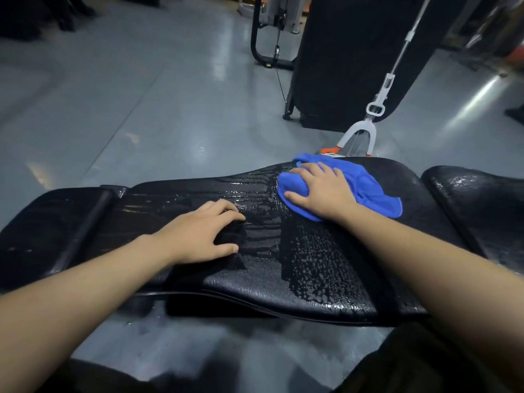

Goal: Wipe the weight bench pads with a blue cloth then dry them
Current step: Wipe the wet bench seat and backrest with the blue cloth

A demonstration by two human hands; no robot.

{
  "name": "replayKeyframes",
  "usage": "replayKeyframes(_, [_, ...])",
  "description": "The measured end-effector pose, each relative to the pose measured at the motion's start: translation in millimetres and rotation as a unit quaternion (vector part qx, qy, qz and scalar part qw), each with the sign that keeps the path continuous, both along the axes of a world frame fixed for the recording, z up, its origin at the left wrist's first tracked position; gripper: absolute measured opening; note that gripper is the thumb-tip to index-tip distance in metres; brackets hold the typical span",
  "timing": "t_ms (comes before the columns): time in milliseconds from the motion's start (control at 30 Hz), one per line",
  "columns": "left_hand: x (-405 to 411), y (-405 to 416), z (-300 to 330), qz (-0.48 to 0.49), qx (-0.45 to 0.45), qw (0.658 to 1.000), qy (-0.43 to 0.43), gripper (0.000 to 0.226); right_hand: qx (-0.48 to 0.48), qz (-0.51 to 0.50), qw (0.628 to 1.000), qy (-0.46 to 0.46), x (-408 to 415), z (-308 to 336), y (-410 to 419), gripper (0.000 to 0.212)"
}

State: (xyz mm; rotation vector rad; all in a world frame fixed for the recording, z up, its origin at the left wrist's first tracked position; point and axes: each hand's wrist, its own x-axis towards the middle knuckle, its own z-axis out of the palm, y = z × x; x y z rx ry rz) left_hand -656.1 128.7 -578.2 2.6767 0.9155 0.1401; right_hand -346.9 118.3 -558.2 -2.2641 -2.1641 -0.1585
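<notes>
Long pad (297, 268) runs left-right; right hand (320, 191) apparently grips blue cloth (371, 188), left hand (195, 236) flat

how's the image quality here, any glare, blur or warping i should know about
Head view: wide-angle warping bows the bench pad and stretches the forearms; ceiling-light glare streaks the floor and glints off water beads on the pad; the centre around the blue cloth is sharp, the bottom edge is dark and smeared.

wet black bench pad (283, 268) carries a blue cloth (374, 191)
</notes>
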Motion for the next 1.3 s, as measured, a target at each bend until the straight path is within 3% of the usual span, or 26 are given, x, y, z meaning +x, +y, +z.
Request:
replayKeyframes(167, [0.0,1.2,-1.1,-0.001,0.004,1.000,0.001,0.063,-0.016,0.160,0.987,0.020,-15.7,-3.6,-60.5,0.070])
replayKeyframes(300, [-2.8,3.4,-2.3,-0.004,-0.006,1.000,-0.007,0.063,-0.039,0.207,0.977,0.028,-6.8,0.8,-54.4,0.070])
replayKeyframes(700, [-15.5,6.6,-4.8,0.005,-0.012,1.000,0.005,0.063,0.001,0.003,1.000,-0.005,-2.6,-6.1,40.1,0.078])
replayKeyframes(1067, [-17.6,4.7,-6.9,0.002,-0.006,1.000,0.008,0.067,-0.044,0.206,0.977,0.031,-42.2,-11.5,-41.5,0.068])
replayKeyframes(1300, [-19.5,6.2,-6.5,0.004,-0.012,1.000,0.006,0.067,-0.040,0.137,0.989,0.041,-47.2,-8.4,22.4,0.073])
